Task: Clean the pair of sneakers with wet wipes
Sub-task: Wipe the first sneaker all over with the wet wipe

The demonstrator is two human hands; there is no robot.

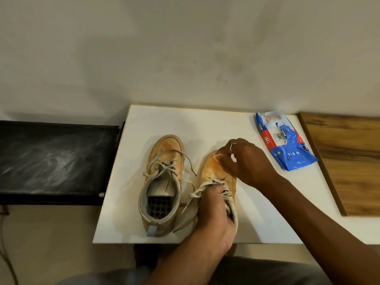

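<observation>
Sneaker (209, 171) at centre of the frame on a white table (205, 124), long axis running from heel at the lower edge to toe at the top. The left hand (213, 210) grips this sneaker at the laces and collar, fingers curled round them. The right hand (246, 161) rests on its toe with fingers bent; whether a wipe is pinched beneath cannot be told. A second sneaker (162, 182) lies parallel, just to the left, untouched. The pack of wipes (287, 145) lies at upper right, nearer the right hand, which would likely fetch any fresh wipe.
</observation>
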